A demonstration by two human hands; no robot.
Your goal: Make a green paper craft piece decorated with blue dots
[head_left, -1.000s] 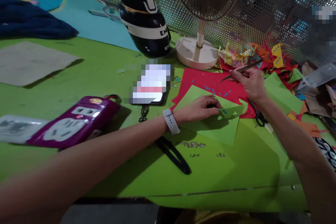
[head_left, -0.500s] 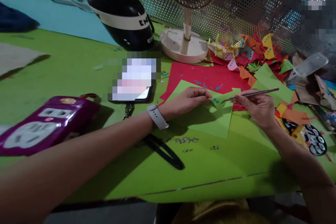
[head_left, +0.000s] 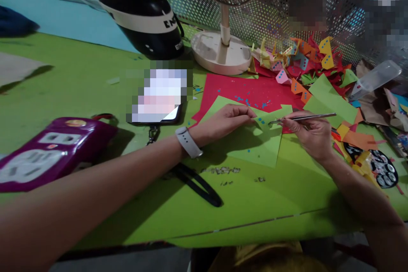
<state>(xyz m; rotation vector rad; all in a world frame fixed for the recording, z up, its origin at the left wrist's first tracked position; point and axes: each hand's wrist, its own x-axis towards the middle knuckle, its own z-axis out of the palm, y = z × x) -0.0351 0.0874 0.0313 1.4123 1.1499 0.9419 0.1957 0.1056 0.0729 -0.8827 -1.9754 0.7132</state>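
My left hand (head_left: 228,120), a pale watch on its wrist, pinches the left end of a small folded green paper piece (head_left: 270,117) that has a few blue dots on it. Between the fingers and thumb of my right hand (head_left: 310,134) is a pair of slim metal tweezers (head_left: 314,117), its tip at the dotted paper. The fingers also meet the paper's right end. Beneath both hands lies a larger green paper sheet (head_left: 269,153), partly over a red sheet (head_left: 219,87) with scattered blue dots.
Folded colored paper pieces (head_left: 295,61) are heaped at the back right, near a clear plastic container (head_left: 379,77). Behind stand a fan (head_left: 219,57) and a dark bottle (head_left: 146,25). A phone (head_left: 159,97) with a black strap (head_left: 202,187) and a purple power strip (head_left: 60,148) lie leftward.
The tweezers are slightly flatter, their tip still at the green paper. A blue dot now shows on the larger green sheet below. The view has shifted slightly; my left hand keeps its hold.
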